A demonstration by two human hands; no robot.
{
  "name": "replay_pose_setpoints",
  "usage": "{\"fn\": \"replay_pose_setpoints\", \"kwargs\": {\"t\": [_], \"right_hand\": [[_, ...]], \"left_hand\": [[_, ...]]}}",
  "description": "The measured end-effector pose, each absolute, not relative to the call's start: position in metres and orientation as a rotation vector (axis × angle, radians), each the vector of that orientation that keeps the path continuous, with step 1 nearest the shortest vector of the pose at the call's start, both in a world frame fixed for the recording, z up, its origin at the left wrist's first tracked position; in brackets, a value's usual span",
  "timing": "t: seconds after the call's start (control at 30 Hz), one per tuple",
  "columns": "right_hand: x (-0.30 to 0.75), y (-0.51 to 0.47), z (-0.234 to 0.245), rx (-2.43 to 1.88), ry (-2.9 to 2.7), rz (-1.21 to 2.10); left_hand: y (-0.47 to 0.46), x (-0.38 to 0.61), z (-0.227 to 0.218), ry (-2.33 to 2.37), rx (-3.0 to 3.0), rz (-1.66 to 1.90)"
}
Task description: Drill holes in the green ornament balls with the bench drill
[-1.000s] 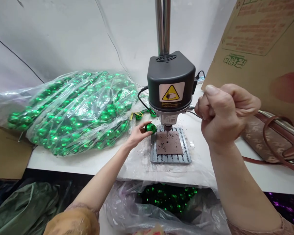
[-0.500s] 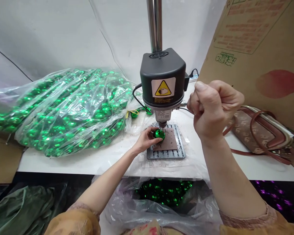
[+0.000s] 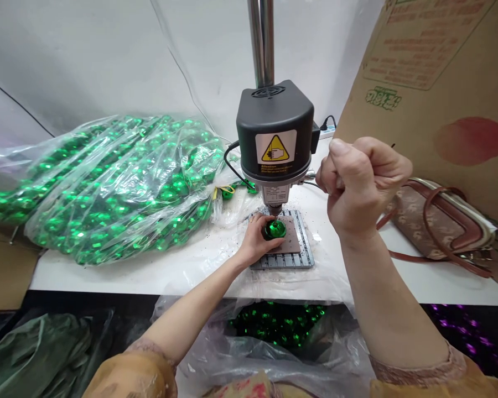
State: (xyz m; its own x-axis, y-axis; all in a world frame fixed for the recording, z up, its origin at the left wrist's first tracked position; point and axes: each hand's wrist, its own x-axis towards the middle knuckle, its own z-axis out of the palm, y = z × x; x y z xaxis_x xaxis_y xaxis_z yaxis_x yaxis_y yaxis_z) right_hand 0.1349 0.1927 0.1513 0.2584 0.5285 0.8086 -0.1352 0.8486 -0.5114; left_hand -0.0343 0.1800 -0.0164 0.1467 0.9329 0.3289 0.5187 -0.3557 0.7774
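The left hand (image 3: 259, 236) pinches the green ball (image 3: 277, 229) at six o'clock from the drill (image 3: 275, 127); the right hand (image 3: 359, 185) is clenched on its lever (image 3: 310, 176), towards four. A slack pinch might let the ball spin.

Workshop: drill press (image 3: 275, 132) on bench (image 3: 128, 280), bulk bag (image 3: 20, 159) of green balls (image 3: 128, 207).

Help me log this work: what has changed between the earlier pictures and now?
The left hand carried the green faceted ball rightward, over the brown square plate beneath the black drill head; nothing was let go. The right hand stayed fisted beside the drill head.
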Motion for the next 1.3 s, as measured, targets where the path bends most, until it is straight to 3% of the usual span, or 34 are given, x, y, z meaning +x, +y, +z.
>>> {"fn": "replay_pose_setpoints", "kwargs": {"t": [0.23,1.07,1.3], "right_hand": [[0.136,0.186,0.149,-0.325,-1.201,0.534],[0.136,0.186,0.094,-0.174,-1.251,0.249],[0.135,0.185,0.135,-0.467,-1.2,0.369]], "left_hand": [[0.18,-0.033,-0.04,1.214,1.618,1.184],[0.178,-0.032,-0.033,1.277,1.715,1.146],[0.178,-0.031,-0.037,1.283,1.707,1.17]]}}
